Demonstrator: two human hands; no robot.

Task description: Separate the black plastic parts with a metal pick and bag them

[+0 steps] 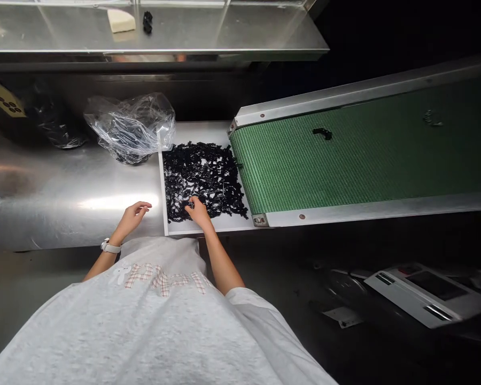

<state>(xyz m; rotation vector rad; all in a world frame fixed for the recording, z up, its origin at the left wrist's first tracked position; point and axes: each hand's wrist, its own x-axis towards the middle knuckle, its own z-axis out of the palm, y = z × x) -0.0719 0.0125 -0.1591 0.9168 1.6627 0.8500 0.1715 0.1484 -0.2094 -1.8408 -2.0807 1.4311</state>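
Note:
Many small black parts, apparently plastic, lie in a tangled layer in a white tray at the end of a green conveyor belt. My right hand is at the near side of this layer. Its thumb and forefinger are curled round a small black part, mostly hidden among the others. My left hand hovers over the steel table, left of the tray, with its fingers stretched out and nothing in it. A clear plastic bag with dark contents stands behind my left hand, against the tray's corner.
One black part rests on the green conveyor belt, which slopes off to the right. A steel shelf above the steel table bears a pale block and a black piece. A grey-white device is at lower right.

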